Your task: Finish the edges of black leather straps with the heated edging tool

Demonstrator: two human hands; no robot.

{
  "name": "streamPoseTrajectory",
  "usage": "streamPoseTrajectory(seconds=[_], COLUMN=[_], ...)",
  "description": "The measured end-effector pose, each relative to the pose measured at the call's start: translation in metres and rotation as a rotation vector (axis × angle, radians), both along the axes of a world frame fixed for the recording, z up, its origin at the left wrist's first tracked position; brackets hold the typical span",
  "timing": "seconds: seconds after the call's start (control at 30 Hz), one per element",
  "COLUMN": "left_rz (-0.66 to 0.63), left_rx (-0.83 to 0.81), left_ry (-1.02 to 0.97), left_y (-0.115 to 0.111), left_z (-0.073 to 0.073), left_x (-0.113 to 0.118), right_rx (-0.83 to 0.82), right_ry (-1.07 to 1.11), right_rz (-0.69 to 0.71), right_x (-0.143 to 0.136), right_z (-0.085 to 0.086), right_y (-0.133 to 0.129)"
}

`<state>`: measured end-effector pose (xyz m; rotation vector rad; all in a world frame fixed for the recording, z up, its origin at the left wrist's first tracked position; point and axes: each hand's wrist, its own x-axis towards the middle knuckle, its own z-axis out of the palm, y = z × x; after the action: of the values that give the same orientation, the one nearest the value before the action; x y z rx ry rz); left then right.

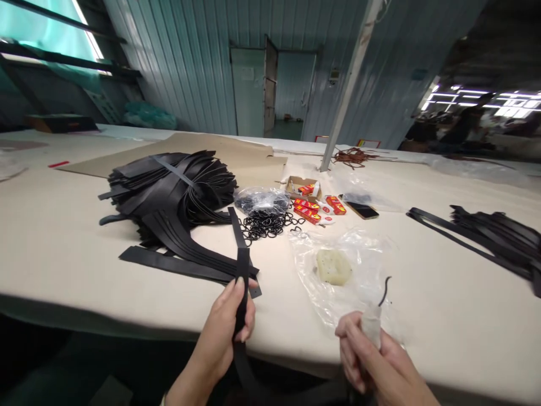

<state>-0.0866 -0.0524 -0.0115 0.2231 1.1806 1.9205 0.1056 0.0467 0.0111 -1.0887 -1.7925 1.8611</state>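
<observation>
We count two hands nearest: left hand [228,321] clamped on one black strap [242,265] at the front edge of the bench [169,304]; right hand [374,361] closed round one pale-handled tool [372,322], its dark tip curved. Beyond: one yellowish block [333,267] on clear plastic [306,270]. One big strap bundle [169,186] left, one smaller bundle [502,237] right. Heaped black rings [264,224]: we can't count them. Four red boxes [336,204] visible, one phone [364,211]. One post [353,73] blocks part of the wall [177,67].
</observation>
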Motion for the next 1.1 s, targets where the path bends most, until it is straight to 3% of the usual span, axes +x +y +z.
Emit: streamPoseTrajectory(seconds=[0.07,0.17,0.2,0.3,0.47,0.67,1.1], left_rz=[-0.053,-0.027,-0.013,0.013,-0.038,-0.115,-0.120], left_rx=[-0.068,-0.130,-0.163,-0.214,-0.104,-0.079,-0.062], left_ry=[0.049,0.107,0.130,0.127,-0.006,-0.077,-0.086], left_y=[-0.004,-0.006,-0.007,-0.009,-0.011,-0.011,-0.011], left_z=[-0.002,-0.004,-0.004,-0.007,-0.021,-0.034,-0.032], left_x=[0.007,0.010,0.009,0.007,-0.007,-0.013,-0.011], right_rx=[0.043,0.254,0.397,0.588,0.807,0.943,1.009], right_ry=[0.041,-0.066,-0.135,-0.204,-0.321,-0.485,-0.639], right_rz=[-0.024,0.075,0.104,0.117,0.180,0.307,0.391], right_x=[-0.022,-0.070,-0.090,-0.147,-0.213,-0.239,-0.254], right_z=[0.012,0.016,0.013,0.001,-0.023,-0.037,-0.029], right_y=[0.013,0.035,0.042,0.066,0.089,0.094,0.098])
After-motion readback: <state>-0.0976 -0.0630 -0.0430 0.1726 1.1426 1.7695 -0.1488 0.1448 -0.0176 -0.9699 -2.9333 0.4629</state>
